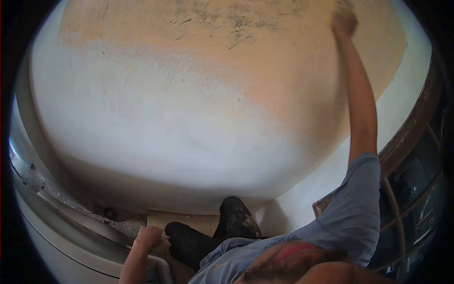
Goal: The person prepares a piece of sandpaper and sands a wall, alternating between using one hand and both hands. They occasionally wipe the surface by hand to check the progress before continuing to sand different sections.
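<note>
My right hand [344, 21] is raised at the top right, close to the wall [198, 128]. Motion smears it; its fingers look curled, and whatever they may hold cannot be made out. The wall is peach-orange above, with dark rough marks [236, 23] near the top. Its lower part is whitish, and the two colours meet along a ragged slanting border. Low on the left, beside my knee, my left hand [150, 236] is closed with its fingers bent. A small pale bit shows at its fingertips, too small to name.
Wood-framed glass panes [418, 208] stand close on my right. At the lower left is a large white smooth panel [61, 246] with a dark seam, below a rough grey ledge [35, 180]. My legs [236, 217] in dark, pale-smeared trousers are near the wall's foot.
</note>
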A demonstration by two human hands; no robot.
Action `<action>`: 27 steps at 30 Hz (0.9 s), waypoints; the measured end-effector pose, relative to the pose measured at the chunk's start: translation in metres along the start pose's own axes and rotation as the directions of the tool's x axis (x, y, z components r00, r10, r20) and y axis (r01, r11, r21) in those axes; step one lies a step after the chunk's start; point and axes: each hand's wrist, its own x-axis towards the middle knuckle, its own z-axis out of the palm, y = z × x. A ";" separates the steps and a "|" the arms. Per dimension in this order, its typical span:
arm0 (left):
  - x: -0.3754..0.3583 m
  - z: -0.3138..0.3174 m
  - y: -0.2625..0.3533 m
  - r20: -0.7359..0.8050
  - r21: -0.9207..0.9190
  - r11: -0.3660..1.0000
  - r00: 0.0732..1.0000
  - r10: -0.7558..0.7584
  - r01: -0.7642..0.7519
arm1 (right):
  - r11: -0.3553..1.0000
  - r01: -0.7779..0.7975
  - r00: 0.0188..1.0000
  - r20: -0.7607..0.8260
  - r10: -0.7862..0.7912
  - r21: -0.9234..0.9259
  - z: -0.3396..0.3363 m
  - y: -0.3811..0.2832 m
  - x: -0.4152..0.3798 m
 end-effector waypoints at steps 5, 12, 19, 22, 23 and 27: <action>0.003 -0.005 0.003 -0.036 -0.002 1.000 0.999 0.000 -0.001 | 0.972 -0.193 0.981 0.004 0.194 0.131 -0.020 -0.009 -0.004; -0.012 -0.015 0.016 -0.039 -0.040 0.998 0.998 0.042 -0.043 | 0.831 0.544 0.839 -0.090 -0.536 0.118 -0.065 -0.187 -0.136; -0.012 -0.017 0.015 -0.070 0.009 0.998 0.996 0.057 -0.057 | 0.989 0.103 0.994 0.037 -0.107 0.107 -0.054 -0.143 -0.069; -0.012 -0.014 0.015 -0.068 0.026 0.998 0.996 0.058 -0.057 | 0.947 0.319 0.933 0.162 -0.321 0.040 -0.055 -0.188 -0.149; -0.011 -0.013 0.015 -0.072 0.028 0.998 0.996 0.061 -0.059 | 0.855 0.519 0.851 0.102 -0.516 -0.004 -0.055 -0.202 -0.188; -0.008 -0.007 0.017 -0.063 -0.016 0.996 0.994 0.090 -0.091 | 0.738 0.518 0.834 -0.064 -0.548 0.432 -0.068 -0.221 -0.236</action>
